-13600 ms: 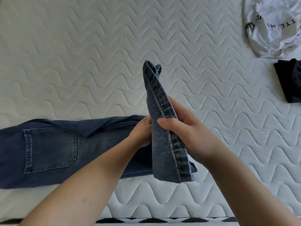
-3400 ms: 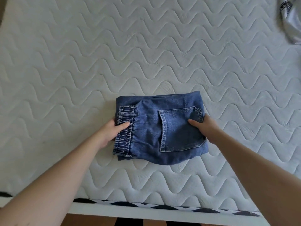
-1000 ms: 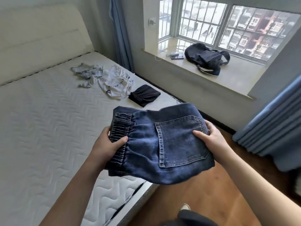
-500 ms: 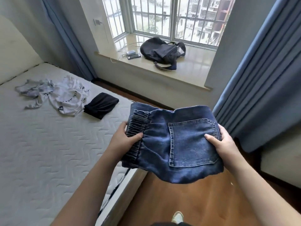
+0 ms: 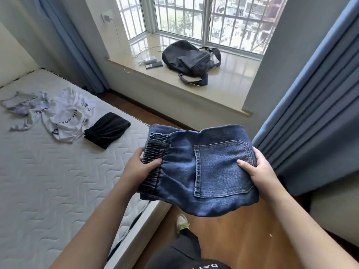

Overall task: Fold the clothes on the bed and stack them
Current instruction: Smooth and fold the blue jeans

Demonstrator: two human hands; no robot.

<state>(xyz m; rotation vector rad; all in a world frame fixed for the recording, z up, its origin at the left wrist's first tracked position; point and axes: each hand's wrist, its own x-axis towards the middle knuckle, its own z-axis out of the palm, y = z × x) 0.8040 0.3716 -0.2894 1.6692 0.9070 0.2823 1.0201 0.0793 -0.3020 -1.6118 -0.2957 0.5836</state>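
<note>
I hold the folded blue jeans (image 5: 186, 171) in the air, over the bed's corner and the wooden floor. My left hand (image 5: 138, 169) grips the elastic waistband side, thumb on top. My right hand (image 5: 256, 171) grips the opposite side, thumb lying on the back pocket. On the white mattress (image 5: 38, 187) to the left lie a crumpled white T-shirt with black lettering (image 5: 66, 117), a pale grey-white garment (image 5: 21, 105) beyond it, and a folded black garment (image 5: 105, 131) near the bed's right edge.
A window sill (image 5: 165, 80) ahead carries a dark backpack (image 5: 188, 59) and small devices with a cable (image 5: 152, 63). Blue curtains (image 5: 310, 113) hang at the right. My foot in a light shoe (image 5: 182, 223) stands on the wooden floor (image 5: 239, 235) beside the bed.
The jeans went from half-folded on the mattress to a compact fold, then lifted off the bed in both hands. Over the last second my view has swung right toward the window and curtains.
</note>
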